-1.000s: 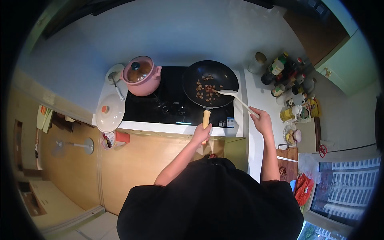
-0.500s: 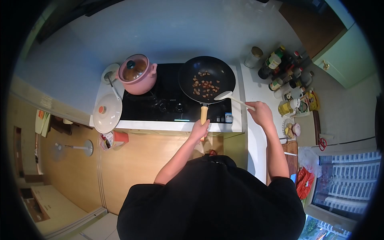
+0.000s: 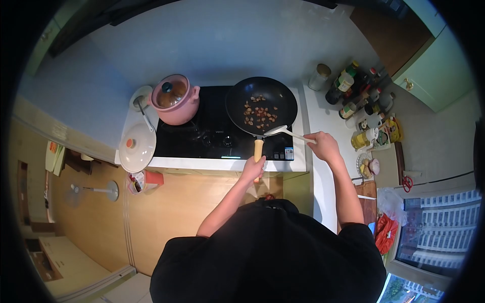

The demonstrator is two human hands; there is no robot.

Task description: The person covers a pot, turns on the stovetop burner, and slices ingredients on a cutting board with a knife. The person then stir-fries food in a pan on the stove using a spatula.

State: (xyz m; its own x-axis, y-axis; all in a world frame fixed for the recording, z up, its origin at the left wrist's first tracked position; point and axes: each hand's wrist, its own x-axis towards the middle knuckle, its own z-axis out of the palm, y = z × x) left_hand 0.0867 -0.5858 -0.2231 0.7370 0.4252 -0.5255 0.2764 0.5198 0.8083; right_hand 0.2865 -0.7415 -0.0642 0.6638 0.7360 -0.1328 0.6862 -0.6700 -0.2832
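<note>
A black frying pan [image 3: 275, 96] stands on the right side of the black stove [image 3: 212, 144], with several small brown pieces of food [image 3: 259, 112] spread in it. My left hand [image 3: 253, 168] is closed around the pan's pale yellow handle [image 3: 258, 147]. To the right, my right hand [image 3: 324, 147] grips the end of a white spatula [image 3: 298, 136]. The spatula's head lies over the near rim of the pan, close to where the handle joins. A pink pot [image 3: 180, 108] with a glass lid sits on the stove's left side.
A cream lid [image 3: 137, 149] with an orange knob lies left of the stove, near a ladle [image 3: 145, 116]. Bottles [image 3: 343, 83], a jar [image 3: 320, 78] and a plate of food [image 3: 365, 165] stand on the right counter, with a cutting board [image 3: 366, 189] nearer me.
The spatula's head has moved left and nearer to me, from beside the food to the pan's near rim. My right hand has shifted slightly left. My left hand still holds the handle.
</note>
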